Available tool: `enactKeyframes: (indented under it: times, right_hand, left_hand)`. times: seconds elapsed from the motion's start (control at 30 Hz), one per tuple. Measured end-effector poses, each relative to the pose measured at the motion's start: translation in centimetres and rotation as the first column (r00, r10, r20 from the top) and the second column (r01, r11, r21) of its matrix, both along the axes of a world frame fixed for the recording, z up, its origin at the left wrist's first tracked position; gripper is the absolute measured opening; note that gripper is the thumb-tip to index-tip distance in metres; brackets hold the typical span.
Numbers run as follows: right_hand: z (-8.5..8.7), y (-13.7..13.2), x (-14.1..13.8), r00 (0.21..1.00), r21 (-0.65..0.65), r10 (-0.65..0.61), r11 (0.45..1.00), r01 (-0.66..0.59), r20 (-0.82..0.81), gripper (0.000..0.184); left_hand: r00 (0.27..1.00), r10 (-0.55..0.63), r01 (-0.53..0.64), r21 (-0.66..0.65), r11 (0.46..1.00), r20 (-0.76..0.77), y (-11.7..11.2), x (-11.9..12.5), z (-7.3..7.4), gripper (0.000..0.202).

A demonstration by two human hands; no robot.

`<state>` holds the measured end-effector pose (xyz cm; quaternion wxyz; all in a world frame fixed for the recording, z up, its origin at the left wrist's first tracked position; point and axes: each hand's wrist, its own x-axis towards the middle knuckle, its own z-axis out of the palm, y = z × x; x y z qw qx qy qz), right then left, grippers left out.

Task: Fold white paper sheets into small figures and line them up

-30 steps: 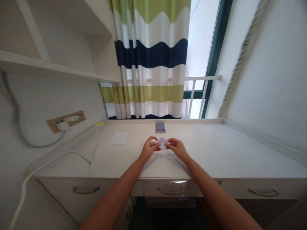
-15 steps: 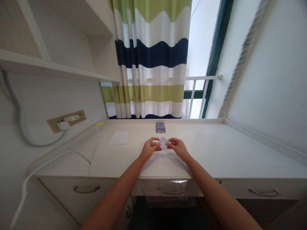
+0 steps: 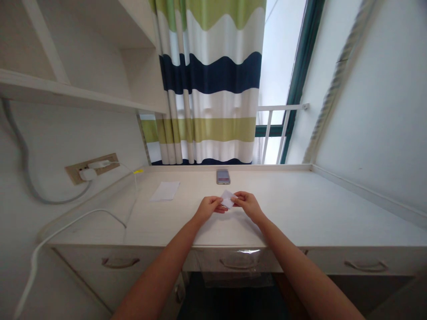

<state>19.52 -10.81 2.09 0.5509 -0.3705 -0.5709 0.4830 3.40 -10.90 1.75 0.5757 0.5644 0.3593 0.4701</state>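
A small folded piece of white paper [image 3: 228,199] is held just above the desk, between my two hands. My left hand [image 3: 211,208] pinches its left edge with the thumb on top and the fingers beneath. On the opposite side, my right hand [image 3: 246,204] grips the paper's right corner between thumb and fingers. Beyond my hands a phone [image 3: 223,177] lies flat near the back of the desk. To the left rests a flat sheet of white paper [image 3: 166,191]. The paper's underside is hidden.
The white desk [image 3: 300,209] has drawers with handles [image 3: 120,263] along its front. A white cable [image 3: 73,220] crosses its left end. At the left wall is a socket [image 3: 91,169] with plugs. A striped curtain [image 3: 213,106] hangs behind, beside a window with a white rail [image 3: 283,108].
My left hand's index finger has come down from the paper's upper left edge, and its fingers now lie lower, under the paper. The right hand has kept its grip almost unchanged.
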Motion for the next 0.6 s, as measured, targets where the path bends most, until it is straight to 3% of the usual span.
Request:
enactKeyframes:
  times: [0.3, 0.43, 0.6]
  right_hand:
    - [-0.13, 0.08, -0.17, 1.000, 0.005, 0.025, 1.000, -0.025, -0.014, 0.030]
    - [-0.08, -0.25, -0.29, 0.998, 0.099, 0.053, 0.993, -0.056, 0.037, 0.030]
    - [0.03, -0.56, -0.15, 0.991, 0.225, -0.014, 0.974, -0.017, 0.136, 0.028]
  left_hand:
    - [0.996, -0.005, 0.012, 0.082, 0.997, -0.086, -0.27, -0.04, 0.08, 0.034]
    - [0.992, 0.042, -0.029, 0.112, 0.993, -0.117, -0.06, 0.01, -0.13, 0.031]
    - [0.990, 0.078, -0.059, 0.157, 0.986, -0.118, 0.16, -0.02, -0.27, 0.027]
